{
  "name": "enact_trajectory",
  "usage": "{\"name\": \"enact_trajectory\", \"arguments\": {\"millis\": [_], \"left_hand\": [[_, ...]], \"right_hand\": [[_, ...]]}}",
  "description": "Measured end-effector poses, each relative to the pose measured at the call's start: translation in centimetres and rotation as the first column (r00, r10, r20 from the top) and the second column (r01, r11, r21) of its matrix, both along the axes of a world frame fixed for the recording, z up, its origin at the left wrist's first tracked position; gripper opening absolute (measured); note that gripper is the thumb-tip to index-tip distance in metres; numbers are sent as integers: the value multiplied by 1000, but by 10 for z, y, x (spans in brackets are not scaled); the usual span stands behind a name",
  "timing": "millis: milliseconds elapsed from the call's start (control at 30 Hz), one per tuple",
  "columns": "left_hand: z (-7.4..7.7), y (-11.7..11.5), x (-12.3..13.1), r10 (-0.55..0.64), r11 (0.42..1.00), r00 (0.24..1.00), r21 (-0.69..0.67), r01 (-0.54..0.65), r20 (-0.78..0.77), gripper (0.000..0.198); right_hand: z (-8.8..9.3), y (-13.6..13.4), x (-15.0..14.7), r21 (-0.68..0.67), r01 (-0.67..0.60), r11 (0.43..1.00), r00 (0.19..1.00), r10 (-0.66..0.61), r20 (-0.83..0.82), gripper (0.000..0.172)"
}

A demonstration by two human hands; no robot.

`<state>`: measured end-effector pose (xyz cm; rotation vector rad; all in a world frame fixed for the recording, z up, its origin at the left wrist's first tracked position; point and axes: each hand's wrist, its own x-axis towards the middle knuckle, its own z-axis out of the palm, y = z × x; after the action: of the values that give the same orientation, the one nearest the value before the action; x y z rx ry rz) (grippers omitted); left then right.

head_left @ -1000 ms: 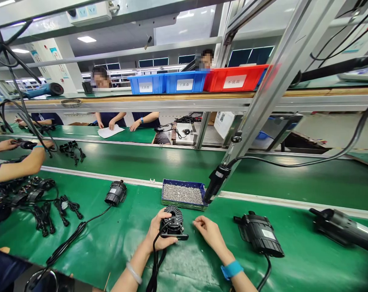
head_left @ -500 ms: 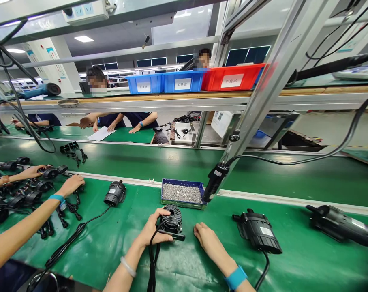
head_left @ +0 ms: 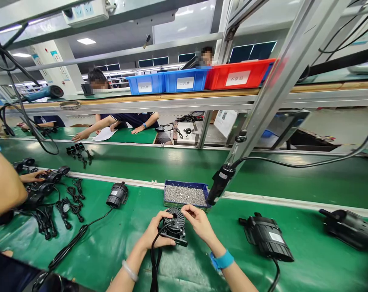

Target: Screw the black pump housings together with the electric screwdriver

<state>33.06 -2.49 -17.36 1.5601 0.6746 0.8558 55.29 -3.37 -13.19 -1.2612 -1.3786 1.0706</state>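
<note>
My left hand (head_left: pixel 155 233) is closed around a black ribbed pump (head_left: pixel 175 224), its round slotted end up and a flat foot on the near side. From it a black cable (head_left: pixel 154 263) runs down past my left wrist. At the pump's upper right edge, my right hand (head_left: pixel 199 221) pinches thumb and fingertips together; anything between them is too small to make out. Just behind the pump sits a blue tray (head_left: pixel 165 198) of small metal screws (head_left: pixel 187 195). A black electric screwdriver (head_left: pixel 221 184) hangs tilted over the tray's right end.
Similar black pumps lie left (head_left: pixel 117 194) and right (head_left: pixel 269 237), with another black device (head_left: pixel 349 229) far right. Cabled parts (head_left: pixel 47 219) crowd the left, near a co-worker's arm (head_left: pixel 4 182). A metal post (head_left: pixel 263 105) slants behind the screwdriver. Bins (head_left: pixel 184 81) stand on the shelf.
My right hand has moved up and left from the mat to the pump's edge. My left hand keeps its hold. The co-worker's arm at left has lifted away from the cables.
</note>
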Motion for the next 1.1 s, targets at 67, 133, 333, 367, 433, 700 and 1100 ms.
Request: {"name": "enact_trajectory", "arguments": {"millis": [67, 133, 333, 367, 433, 700, 1100], "left_hand": [[-1, 0, 0, 2, 1000, 1000, 9, -2, 7, 75], [0, 0, 1, 6, 1000, 1000, 21, -7, 15, 75], [8, -2, 2, 39, 996, 999, 84, -39, -5, 74], [9, -3, 4, 49, 994, 999, 93, -49, -4, 74], [9, -7, 12, 82, 990, 997, 116, -81, -5, 73], [8, -17, 20, 56, 996, 998, 69, -58, 21, 71], [52, 121, 86, 176, 962, 510, 257, 94, -842, 7]], "right_hand": [[5, -1, 5, 41, -13, 999, 999, 11, 42, 35], [10, -1, 9, 71, -40, 997, 996, 34, 79, 28], [15, -4, 17, 51, -71, 996, 996, 68, 64, 25], [14, -7, 16, 34, -67, 997, 997, 65, 42, 28], [10, -13, 12, -10, -46, 999, 999, 46, -9, 36], [1, -24, -23, -169, 46, 985, 979, -78, -190, 63], [-12, -29, -23, -244, 78, 966, 961, -138, -238, 58]]}}
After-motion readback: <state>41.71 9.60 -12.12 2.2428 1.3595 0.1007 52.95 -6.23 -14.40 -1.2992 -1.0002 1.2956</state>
